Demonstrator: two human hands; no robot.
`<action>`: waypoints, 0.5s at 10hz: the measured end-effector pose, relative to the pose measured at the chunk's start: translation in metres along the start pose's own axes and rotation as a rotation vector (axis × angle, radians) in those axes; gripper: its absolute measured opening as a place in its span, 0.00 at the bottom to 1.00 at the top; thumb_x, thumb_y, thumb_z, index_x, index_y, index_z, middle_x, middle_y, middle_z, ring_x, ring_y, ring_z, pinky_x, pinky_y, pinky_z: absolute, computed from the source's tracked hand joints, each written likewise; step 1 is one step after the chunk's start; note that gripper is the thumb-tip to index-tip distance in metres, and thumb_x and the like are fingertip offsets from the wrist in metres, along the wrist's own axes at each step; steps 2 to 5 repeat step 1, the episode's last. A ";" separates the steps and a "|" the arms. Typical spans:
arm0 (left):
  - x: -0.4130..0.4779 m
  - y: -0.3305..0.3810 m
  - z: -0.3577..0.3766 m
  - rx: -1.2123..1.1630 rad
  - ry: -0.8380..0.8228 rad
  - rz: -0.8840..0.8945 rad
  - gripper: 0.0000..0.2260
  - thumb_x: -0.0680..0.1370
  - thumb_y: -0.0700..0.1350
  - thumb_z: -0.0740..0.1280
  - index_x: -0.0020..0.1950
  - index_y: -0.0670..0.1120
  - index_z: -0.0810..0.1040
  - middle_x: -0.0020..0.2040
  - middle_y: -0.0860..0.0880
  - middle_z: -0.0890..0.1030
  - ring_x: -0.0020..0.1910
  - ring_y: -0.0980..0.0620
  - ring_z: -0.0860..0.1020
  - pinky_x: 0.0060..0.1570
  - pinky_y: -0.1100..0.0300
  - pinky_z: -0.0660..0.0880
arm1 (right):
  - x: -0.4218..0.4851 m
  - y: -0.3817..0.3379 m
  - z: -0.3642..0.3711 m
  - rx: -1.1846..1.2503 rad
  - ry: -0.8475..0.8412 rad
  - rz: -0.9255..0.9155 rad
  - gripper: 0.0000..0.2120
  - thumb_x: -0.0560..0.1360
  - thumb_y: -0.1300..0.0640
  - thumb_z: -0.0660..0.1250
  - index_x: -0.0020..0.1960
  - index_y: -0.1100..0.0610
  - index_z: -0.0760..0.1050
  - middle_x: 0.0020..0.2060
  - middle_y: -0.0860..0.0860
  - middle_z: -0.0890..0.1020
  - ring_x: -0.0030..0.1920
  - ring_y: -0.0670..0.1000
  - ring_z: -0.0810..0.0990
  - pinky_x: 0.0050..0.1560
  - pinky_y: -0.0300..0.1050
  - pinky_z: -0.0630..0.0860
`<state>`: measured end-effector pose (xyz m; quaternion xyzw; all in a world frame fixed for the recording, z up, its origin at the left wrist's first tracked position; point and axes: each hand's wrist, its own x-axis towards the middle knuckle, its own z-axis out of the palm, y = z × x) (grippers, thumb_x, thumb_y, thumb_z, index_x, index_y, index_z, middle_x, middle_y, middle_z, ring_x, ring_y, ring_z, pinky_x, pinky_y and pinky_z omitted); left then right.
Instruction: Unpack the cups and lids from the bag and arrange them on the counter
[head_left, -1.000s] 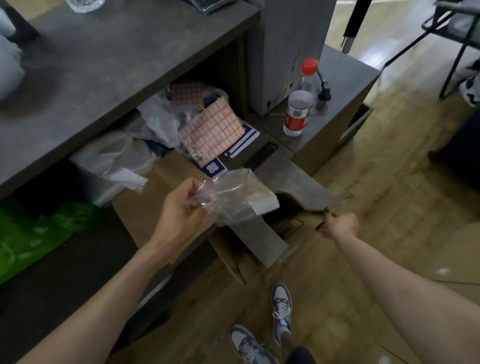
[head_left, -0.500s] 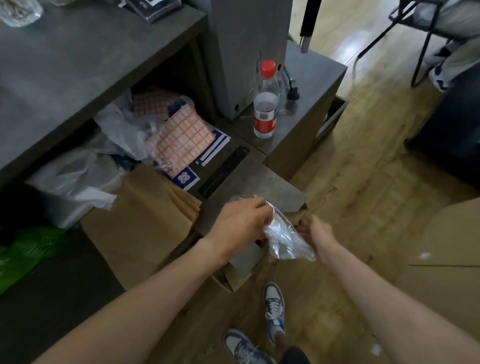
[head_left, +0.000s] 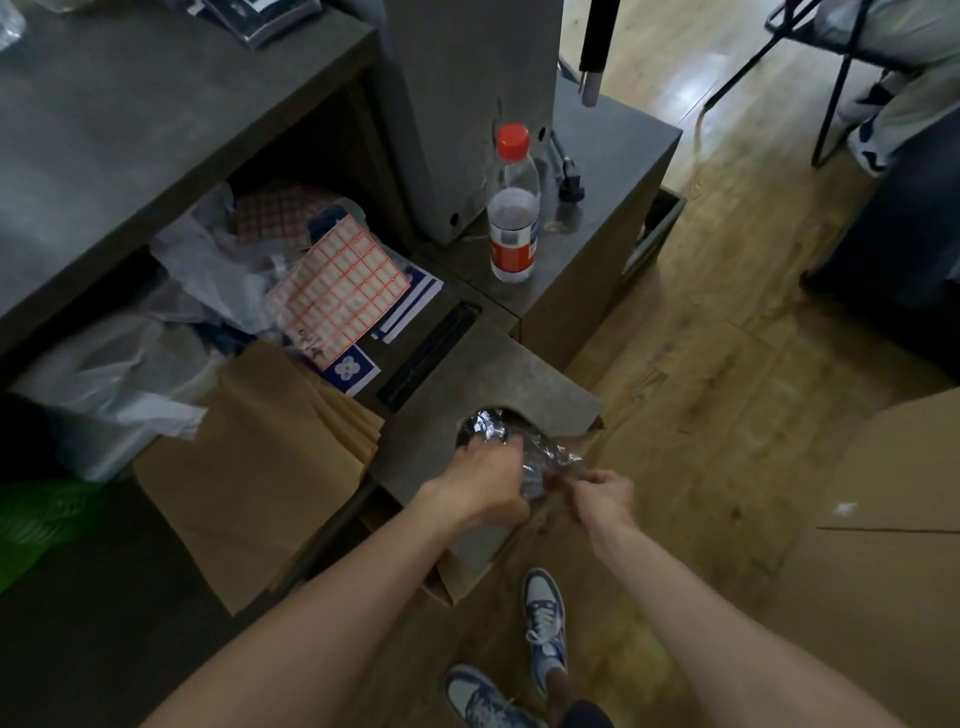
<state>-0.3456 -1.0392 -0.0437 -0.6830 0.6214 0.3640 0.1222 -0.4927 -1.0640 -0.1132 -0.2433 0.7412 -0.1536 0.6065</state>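
Crinkled clear plastic bag (head_left: 524, 457) gripped by both hands over the brown cardboard box (head_left: 457, 577), left hand (head_left: 480, 486) fingers curled around it, right hand (head_left: 605, 496) pinching its edge, beside grey counter (head_left: 156, 130).

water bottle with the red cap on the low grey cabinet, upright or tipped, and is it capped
Upright and capped: the clear plastic water bottle stands on its base on the low grey cabinet, red cap on top.

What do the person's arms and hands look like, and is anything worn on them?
Both forearms are bare up to the frame edge: no sleeves show. The left hand and the right hand wear no gloves, and no watch, ring or bracelet shows on either.
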 end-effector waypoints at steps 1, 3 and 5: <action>-0.007 0.006 0.009 0.105 -0.007 0.062 0.27 0.76 0.56 0.66 0.71 0.46 0.69 0.69 0.44 0.73 0.69 0.43 0.68 0.71 0.44 0.62 | 0.006 0.010 0.020 -0.134 0.015 0.020 0.27 0.64 0.50 0.81 0.55 0.66 0.79 0.39 0.58 0.82 0.35 0.56 0.81 0.31 0.41 0.76; -0.007 0.006 0.009 0.105 -0.007 0.062 0.27 0.76 0.56 0.66 0.71 0.46 0.69 0.69 0.44 0.73 0.69 0.43 0.68 0.71 0.44 0.62 | 0.006 0.010 0.020 -0.134 0.015 0.020 0.27 0.64 0.50 0.81 0.55 0.66 0.79 0.39 0.58 0.82 0.35 0.56 0.81 0.31 0.41 0.76; -0.007 0.006 0.009 0.105 -0.007 0.062 0.27 0.76 0.56 0.66 0.71 0.46 0.69 0.69 0.44 0.73 0.69 0.43 0.68 0.71 0.44 0.62 | 0.006 0.010 0.020 -0.134 0.015 0.020 0.27 0.64 0.50 0.81 0.55 0.66 0.79 0.39 0.58 0.82 0.35 0.56 0.81 0.31 0.41 0.76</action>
